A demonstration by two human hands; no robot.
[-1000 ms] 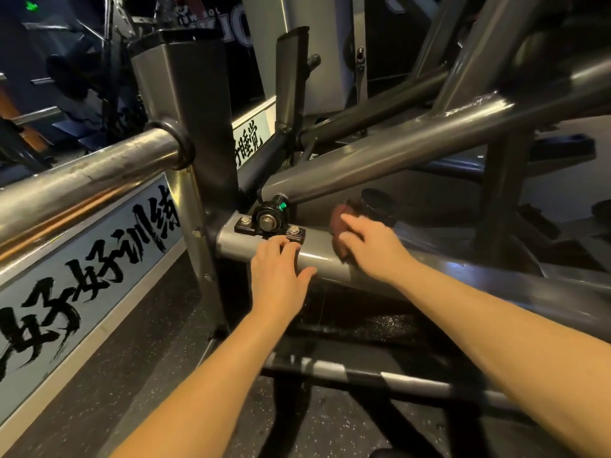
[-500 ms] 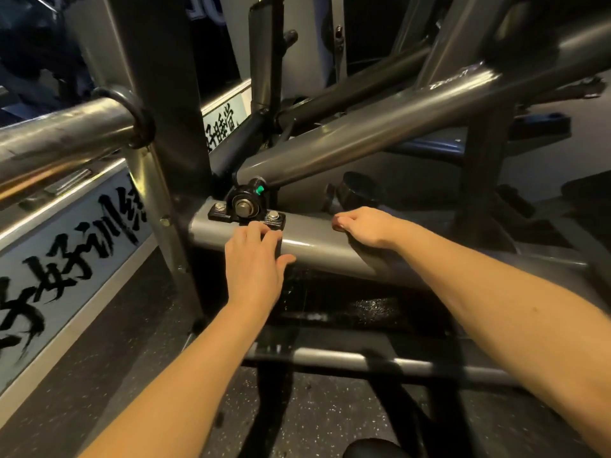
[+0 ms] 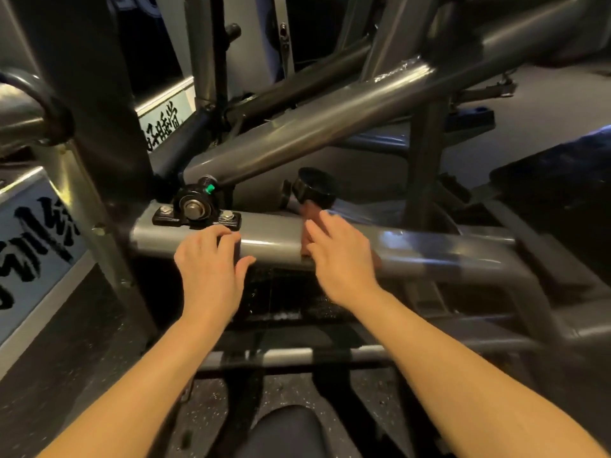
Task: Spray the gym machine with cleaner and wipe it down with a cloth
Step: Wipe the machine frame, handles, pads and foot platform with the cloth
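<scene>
The gym machine's grey horizontal frame bar [image 3: 274, 241] runs across the middle of the view. A black bearing block [image 3: 195, 209] is bolted on its left end. My left hand [image 3: 211, 262] rests flat on the bar just below that block, thumb spread to the right. To its right, my right hand [image 3: 340, 256] presses a reddish-brown cloth [image 3: 309, 223] against the bar with extended fingers. Only the cloth's left edge shows past the fingers. No spray bottle is in view.
A slanted grey tube [image 3: 330, 127] crosses above the bar, and a black round knob [image 3: 314, 190] sits just behind the cloth. A dark upright post [image 3: 99, 110] stands at left beside a lettered wall panel [image 3: 36, 239]. Speckled rubber floor [image 3: 211, 404] lies below.
My right hand has slid the cloth over the bar from its top toward the front face, and the cloth's edge shows again. My left hand stays on the bar. The view moved closer.
</scene>
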